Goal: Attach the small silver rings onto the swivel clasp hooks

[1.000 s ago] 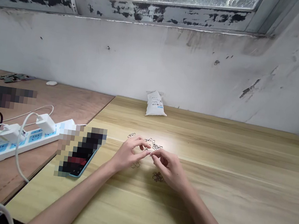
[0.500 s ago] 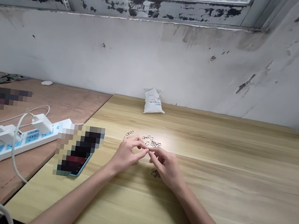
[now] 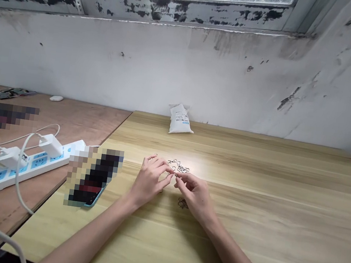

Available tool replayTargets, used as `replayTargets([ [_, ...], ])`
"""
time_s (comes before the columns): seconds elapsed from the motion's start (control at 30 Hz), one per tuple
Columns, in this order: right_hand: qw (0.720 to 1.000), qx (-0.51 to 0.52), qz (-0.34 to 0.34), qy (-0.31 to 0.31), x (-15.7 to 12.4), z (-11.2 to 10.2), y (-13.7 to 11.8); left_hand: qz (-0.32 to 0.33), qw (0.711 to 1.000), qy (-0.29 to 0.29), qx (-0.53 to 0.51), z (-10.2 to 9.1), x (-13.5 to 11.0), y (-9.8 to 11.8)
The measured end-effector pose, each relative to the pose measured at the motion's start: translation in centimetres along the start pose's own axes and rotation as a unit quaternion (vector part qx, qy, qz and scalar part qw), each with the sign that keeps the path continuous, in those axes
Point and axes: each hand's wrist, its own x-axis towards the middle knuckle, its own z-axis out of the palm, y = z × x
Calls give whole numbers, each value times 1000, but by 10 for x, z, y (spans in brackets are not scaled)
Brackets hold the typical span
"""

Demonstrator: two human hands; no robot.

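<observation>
My left hand (image 3: 152,180) and my right hand (image 3: 197,195) meet above the middle of the wooden table, fingertips nearly touching. Pinched between the right thumb and index finger is a small shiny metal piece (image 3: 175,174); its exact kind is too small to make out. The left index finger and thumb close on its other side. Just beyond the fingers lies a loose cluster of small silver metal clasps (image 3: 183,168). Several metal rings (image 3: 182,203) lie partly under my right hand. Another bit of metal shows by the left thumb, mostly hidden.
A white printed packet (image 3: 181,120) stands near the wall. On the left are a phone (image 3: 96,196), partly blurred out, and a white power strip (image 3: 31,165) with chargers and cables on a brown table (image 3: 75,119). A small white object (image 3: 56,98) lies farther back.
My left hand has turned slightly, its outer fingers lifting and now covering the clasp that lay at the far left. My right hand stays almost in place.
</observation>
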Motion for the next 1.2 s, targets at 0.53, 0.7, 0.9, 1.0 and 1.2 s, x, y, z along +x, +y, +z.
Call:
replayTargets([
  [0.53, 975, -159, -151, 27, -1, 0, -1, 9, 1000, -21, 13, -3, 1, -2],
  [0.7, 925, -288, -244, 27, -1, -5, 1, -13, 999, -40, -33, -7, 2, -2],
  [0.9, 878, -354, -319, -39, -2, -15, 4, -48, 989, -66, -124, -9, 2, -4],
  [1.0, 871, -359, -331, -50, 0, -19, 0, -57, 986, -76, -139, -11, 3, -5],
  [1.2, 901, -296, -307, -81, -2, -22, -6, -43, 985, -107, -131, -15, 3, -6],
])
